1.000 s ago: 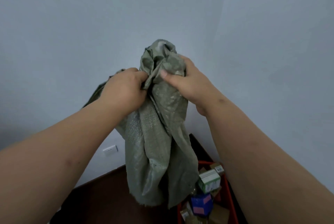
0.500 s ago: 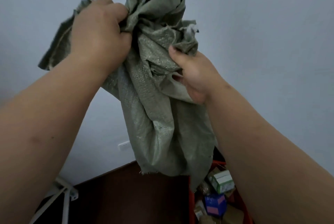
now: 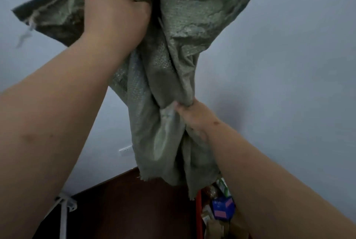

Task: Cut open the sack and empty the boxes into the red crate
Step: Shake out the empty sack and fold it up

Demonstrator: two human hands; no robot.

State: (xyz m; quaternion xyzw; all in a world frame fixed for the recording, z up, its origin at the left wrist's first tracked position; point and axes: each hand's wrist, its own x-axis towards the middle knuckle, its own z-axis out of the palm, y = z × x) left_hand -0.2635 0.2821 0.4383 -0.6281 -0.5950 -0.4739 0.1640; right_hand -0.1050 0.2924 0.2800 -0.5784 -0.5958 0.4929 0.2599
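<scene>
sack (image 3: 173,65): raised higher than a second ago, limp, open end over crate (image 3: 198,217). left hand (image 3: 113,7) fisted in top; right hand (image 3: 190,117) slid down, pinching mid-sack. boxes (image 3: 221,208) in crate; emptying likely finished.

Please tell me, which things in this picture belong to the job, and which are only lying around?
Belong to the job:
- green sack, gripped by left hand and right hand
- red crate
- boxes in the crate

Only lying around:
- wall socket
- white metal frame
- dark floor
</scene>
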